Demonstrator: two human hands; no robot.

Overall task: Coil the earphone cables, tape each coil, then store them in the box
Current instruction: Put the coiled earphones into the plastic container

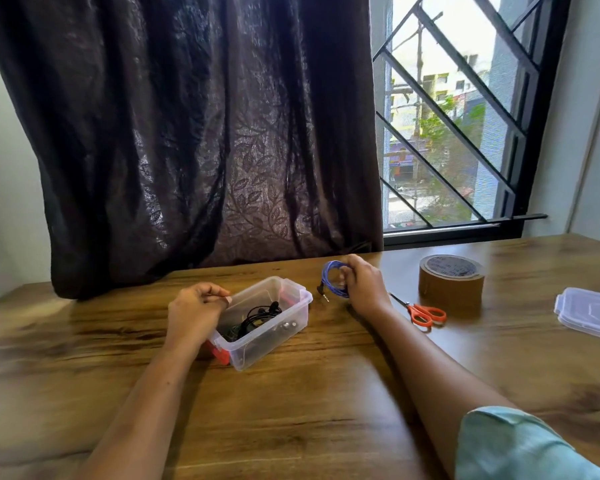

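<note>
My right hand (364,284) grips a coiled blue earphone cable (330,278) just above the table, its black jack plug hanging at the lower left of the coil. A clear plastic box (267,337) with red latches stands to the left of the coil and holds black earphones (257,318). My left hand (196,313) is over the box's left rim with its fingers curled; whether it holds anything I cannot make out. A brown tape roll (451,280) stands right of my right hand.
Orange-handled scissors (421,313) lie between my right hand and the tape roll. The box's clear lid (589,313) rests at the table's right edge. A dark curtain (201,133) and a barred window (461,126) stand behind the wooden table (309,403).
</note>
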